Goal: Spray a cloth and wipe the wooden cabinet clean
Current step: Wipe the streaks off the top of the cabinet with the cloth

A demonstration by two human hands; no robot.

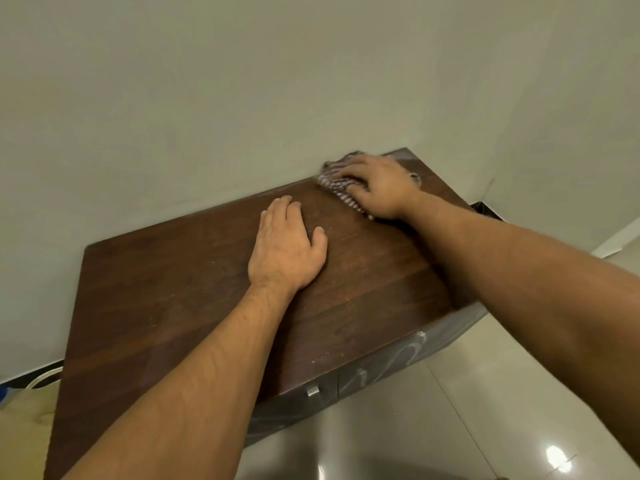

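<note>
A dark wooden cabinet (194, 289) stands against a pale wall (242, 81), its flat top showing plank seams, fine scuffs and pale specks near the front edge. On the cabinet's far right corner, close to the wall, lies a checked cloth (334, 183) — bunched and blurred, pressed flat under the right hand (379, 187), whose fingers are spread over it rather than closed in a grip. The left hand (285, 249) rests palm down on the bare wood near the middle of the top, open and holding nothing. Both bare forearms reach across the top from the near side and cover part of it. The cabinet front carries whitish smears and a small metal handle (312, 391). Glossy floor tiles (485, 410) lie to the cabinet's right; a tan bag (24, 420) sits at its left.
</note>
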